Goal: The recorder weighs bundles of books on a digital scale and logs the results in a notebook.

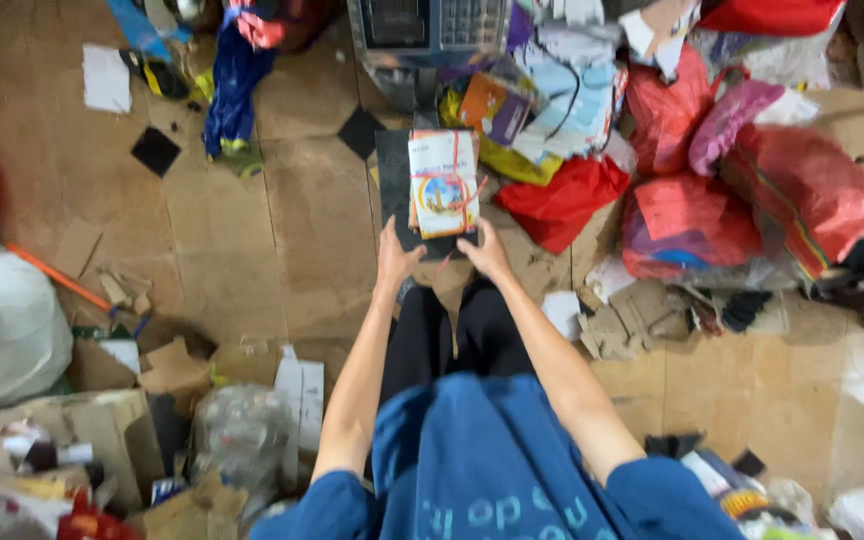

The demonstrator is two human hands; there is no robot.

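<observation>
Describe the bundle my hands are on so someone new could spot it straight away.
Start at the grey weighing scale at top centre. Just below it lies a dark platform, with the left hand and right hand at its near edge. On it sits the bundle: flat, white, tied with red string, unlike the surrounding plastic bags.

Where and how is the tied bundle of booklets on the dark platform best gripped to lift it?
Probably by its two long edges, one hand from each side: the bundle lies flat, and the left hand and right hand already sit at its near corners.
</observation>
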